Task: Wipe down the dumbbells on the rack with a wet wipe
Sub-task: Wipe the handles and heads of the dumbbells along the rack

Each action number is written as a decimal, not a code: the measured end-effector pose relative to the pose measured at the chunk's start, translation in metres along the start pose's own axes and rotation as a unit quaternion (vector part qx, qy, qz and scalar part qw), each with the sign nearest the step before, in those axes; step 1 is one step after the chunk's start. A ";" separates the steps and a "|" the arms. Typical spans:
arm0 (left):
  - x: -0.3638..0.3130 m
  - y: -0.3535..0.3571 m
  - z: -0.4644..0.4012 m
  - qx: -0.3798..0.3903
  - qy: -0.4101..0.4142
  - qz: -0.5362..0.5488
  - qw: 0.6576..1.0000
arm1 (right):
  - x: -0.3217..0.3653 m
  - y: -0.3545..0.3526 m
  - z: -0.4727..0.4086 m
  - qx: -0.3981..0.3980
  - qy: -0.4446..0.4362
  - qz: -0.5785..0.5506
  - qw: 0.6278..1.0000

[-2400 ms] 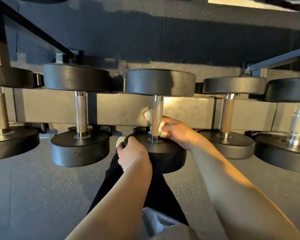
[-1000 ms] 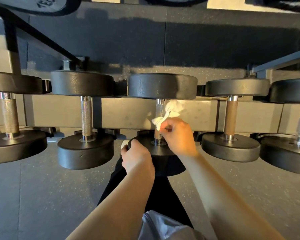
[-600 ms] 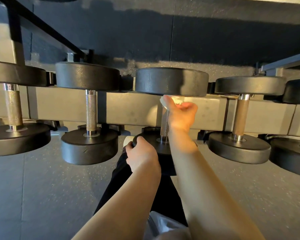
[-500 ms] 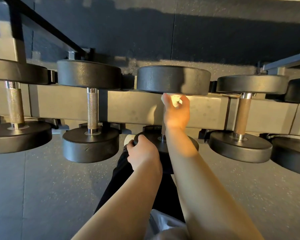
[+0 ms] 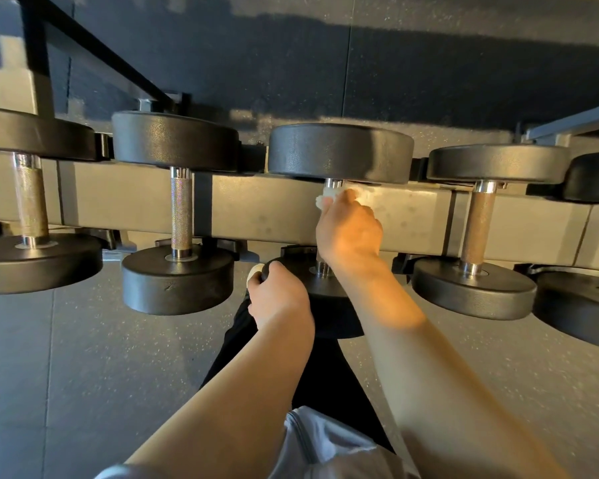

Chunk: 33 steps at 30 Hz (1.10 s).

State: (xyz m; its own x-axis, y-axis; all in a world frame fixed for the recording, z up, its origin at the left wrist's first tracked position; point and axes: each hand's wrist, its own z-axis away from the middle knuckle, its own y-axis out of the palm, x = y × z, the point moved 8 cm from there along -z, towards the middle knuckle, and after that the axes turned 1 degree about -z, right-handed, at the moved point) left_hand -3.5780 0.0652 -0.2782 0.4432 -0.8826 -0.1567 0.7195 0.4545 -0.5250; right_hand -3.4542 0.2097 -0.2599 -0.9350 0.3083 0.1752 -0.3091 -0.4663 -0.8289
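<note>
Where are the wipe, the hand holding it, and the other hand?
wipe (image 5: 322, 199), head view, white bunched edge beside the handle.
right hand (image 5: 350, 229), head view, back of the hand.
left hand (image 5: 277, 299), head view, back of the hand.

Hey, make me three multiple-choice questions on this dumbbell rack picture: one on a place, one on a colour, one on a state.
1. Where on the middle black dumbbell is the crumpled white wet wipe?
A far end of its steel handle
B near head
C floor

2. What colour are the dumbbell heads?
A red
B black
C blue

3. What is the left hand doing?
A hanging free
B gripping the near head
C holding a bottle

Answers: 1 A, the right hand presses it there; 2 B, all heads look black; 3 B, fingers curl over the head's rim.
</note>
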 end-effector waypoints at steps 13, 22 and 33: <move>-0.007 0.000 0.004 -0.012 0.011 -0.014 1.000 | -0.022 0.044 -0.022 0.237 0.107 -0.695 0.670; -0.004 0.000 0.001 0.037 0.023 -0.088 0.995 | 0.003 -0.022 0.004 -0.156 -0.020 0.022 0.987; -0.098 -0.067 -0.024 0.220 0.521 -0.422 0.708 | 0.020 -0.013 0.008 -0.004 -0.203 0.266 0.942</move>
State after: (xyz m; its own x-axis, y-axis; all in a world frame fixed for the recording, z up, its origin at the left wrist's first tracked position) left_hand -3.6826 0.1183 -0.2481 -0.7152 -0.3668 -0.5949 0.6912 -0.4976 -0.5240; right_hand -3.4705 0.2153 -0.2409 -0.9473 -0.3109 -0.0777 0.2210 -0.4584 -0.8608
